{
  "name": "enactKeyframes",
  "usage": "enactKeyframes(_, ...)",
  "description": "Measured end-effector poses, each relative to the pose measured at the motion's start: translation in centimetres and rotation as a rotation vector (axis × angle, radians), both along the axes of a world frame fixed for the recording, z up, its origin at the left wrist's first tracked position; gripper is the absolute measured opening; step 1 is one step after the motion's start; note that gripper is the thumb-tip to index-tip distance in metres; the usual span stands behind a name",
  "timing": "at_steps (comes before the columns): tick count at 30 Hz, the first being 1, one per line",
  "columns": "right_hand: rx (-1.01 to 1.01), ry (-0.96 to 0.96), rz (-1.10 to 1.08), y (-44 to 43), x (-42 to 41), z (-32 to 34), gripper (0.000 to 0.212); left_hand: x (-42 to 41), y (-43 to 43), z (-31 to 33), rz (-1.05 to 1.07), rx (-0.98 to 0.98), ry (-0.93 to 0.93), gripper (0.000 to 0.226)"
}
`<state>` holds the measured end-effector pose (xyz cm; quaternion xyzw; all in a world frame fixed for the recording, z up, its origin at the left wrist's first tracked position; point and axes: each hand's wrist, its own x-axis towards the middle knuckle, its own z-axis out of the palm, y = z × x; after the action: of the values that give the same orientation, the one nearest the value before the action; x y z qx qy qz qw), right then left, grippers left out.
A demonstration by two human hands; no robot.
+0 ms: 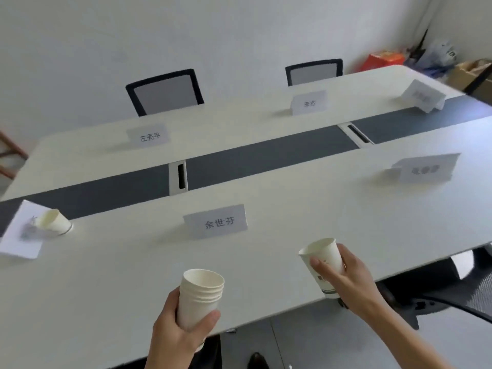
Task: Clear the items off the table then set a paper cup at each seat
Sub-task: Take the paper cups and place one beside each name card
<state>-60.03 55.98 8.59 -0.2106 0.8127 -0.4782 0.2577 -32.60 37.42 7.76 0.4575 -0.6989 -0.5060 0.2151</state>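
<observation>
The left hand (pixel 183 331) is closed around a stack of paper cups (pixel 199 296), with the thumb across the front and the fingers behind. The stack stands upright with the mouths up, and several rims show one inside the other near the top (I count about five, but the blur makes it uncertain). The inside of the top cup looks empty.

The right hand (pixel 346 278) grips a single paper cup (pixel 323 265) around its side, thumb in front and fingers behind. This cup is a little tilted, mouth up, with a dark printed band near its base. It is over the near edge of the worktop (pixel 292 209); whether its base touches the surface I cannot tell. Nothing is visible inside it.

A third cup (pixel 53 221) is at the far left of the worktop, beside a name card (pixel 22 233) which is partly under or behind it. It appears tilted or lying on its side, and its inside looks empty.

More folded name cards are on the worktop: one (pixel 217 222) just beyond the two hands, one (pixel 424 167) to the right, and three on the far side (pixel 149 135), (pixel 308 102), (pixel 423 95). A dark strip (pixel 266 158) runs along the middle of the worktop. Two chairs (pixel 165 90) (pixel 314 71) stand at the far side, and part of a black chair (pixel 452 296) is at the near right.
</observation>
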Motion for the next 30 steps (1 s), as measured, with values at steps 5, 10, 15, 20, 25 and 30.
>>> enactKeyframes(5, 0.089, 0.066, 0.082, -7.9, -5.9, -0.3, 0.056, -4.0, -3.3, 0.7, 0.016, 0.052, 0.054, 0.061)
enactKeyframes(10, 0.071, 0.062, 0.220, -17.7, -11.6, -2.6, 0.056, -5.4, -4.9, 0.7, 0.166, 0.074, 0.000, 0.062)
enactKeyframes(15, 0.054, 0.042, 0.360, -29.8, -15.7, -7.0, 0.063, -5.8, -3.3, 0.5, 0.440, 0.122, -0.079, 0.063)
enactKeyframes(20, 0.112, 0.007, 0.460, -39.4, -15.8, -11.4, 0.072, -6.6, -1.2, 0.5, 0.687, 0.144, -0.214, 0.070)
enactKeyframes(25, 0.131, 0.053, 0.470, -43.0, -14.8, -15.7, 0.074, -6.9, 0.0, 1.1, 0.844, 0.166, -0.309, 0.072)
enactKeyframes(30, 0.180, 0.121, 0.447, -42.7, -14.8, -18.5, 0.068, -7.3, 0.3, 0.8, 0.922, 0.216, -0.383, 0.072)
